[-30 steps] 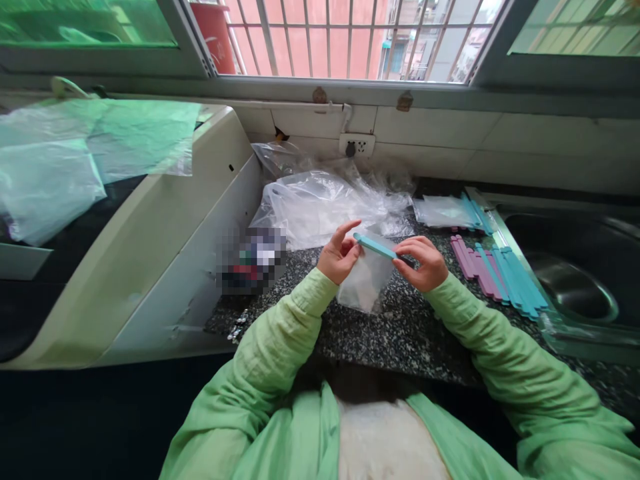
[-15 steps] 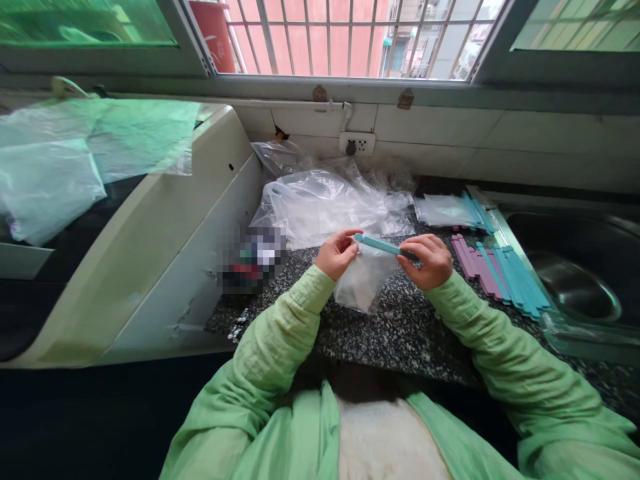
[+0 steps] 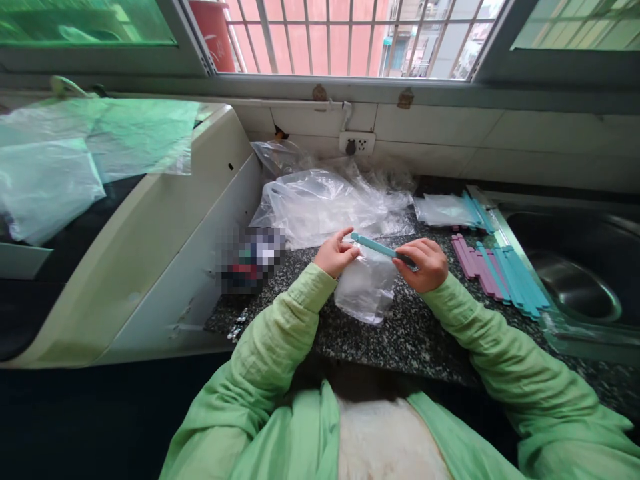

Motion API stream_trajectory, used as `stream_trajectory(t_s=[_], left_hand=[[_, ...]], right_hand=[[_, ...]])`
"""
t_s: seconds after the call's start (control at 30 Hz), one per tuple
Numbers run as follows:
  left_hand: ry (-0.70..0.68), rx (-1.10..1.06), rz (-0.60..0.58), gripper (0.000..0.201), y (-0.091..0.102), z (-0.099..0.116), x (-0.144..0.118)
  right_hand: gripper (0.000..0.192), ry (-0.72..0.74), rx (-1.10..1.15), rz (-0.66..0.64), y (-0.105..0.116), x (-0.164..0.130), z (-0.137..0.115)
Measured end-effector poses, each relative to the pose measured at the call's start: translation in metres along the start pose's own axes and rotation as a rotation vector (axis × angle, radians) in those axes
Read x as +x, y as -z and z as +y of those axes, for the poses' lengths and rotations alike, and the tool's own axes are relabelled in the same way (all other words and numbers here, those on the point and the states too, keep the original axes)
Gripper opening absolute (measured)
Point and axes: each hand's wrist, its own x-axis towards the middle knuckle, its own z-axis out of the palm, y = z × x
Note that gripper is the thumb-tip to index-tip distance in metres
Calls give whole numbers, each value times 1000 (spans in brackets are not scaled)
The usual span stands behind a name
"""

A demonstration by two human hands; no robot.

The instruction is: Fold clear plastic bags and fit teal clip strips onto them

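A turquoise bag clip [image 3: 376,247] crosses the top of a small clear plastic bag [image 3: 364,287], which hangs below it above the counter. My right hand [image 3: 424,263] is closed around the clip's right end, thumb underneath. At the clip's left end, my left hand [image 3: 336,253] pinches the bag's upper corner with its thumb, while the forefinger points up beside the clip's tip. The exact contact under the left fingers is partly hidden.
Crumpled clear plastic bags [image 3: 325,200] lie behind my hands. To the right are purple clips [image 3: 465,257], turquoise clips [image 3: 520,280], flat bags with clips [image 3: 445,210] and a steel sink [image 3: 575,283]. A pale machine-like housing [image 3: 175,233] borders the left.
Both hands and the clip have shifted slightly left. The hanging bag has spread wider and its lower edge sits a little closer to me.
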Motion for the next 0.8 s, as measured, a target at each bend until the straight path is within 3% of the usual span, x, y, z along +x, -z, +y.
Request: stream_trajectory(t_s=[0.07,0.23,0.37,0.5,0.6,0.7,0.8], left_hand=[[-100,134,5,62,-1,1,-3],[-212,116,-231,60,-3,2,-7],[-241,136,-220,63,-1,3,-7],[-102,57,-206,71,-1,3,-4],[11,14,-193,53,-4,1,-1],[15,29,-165,27,-6,2,0],[-26,2,-82,27,-6,8,-1]], right_hand=[[8,-45,57,-5,0,1,0],[10,-99,331,-139,1,5,2],[7,-73,497,-201,2,7,1],[5,52,341,-72,2,7,-6],[7,116,243,-27,1,6,-10],[5,81,173,-11,1,4,-9],[6,0,71,46,1,1,-5]])
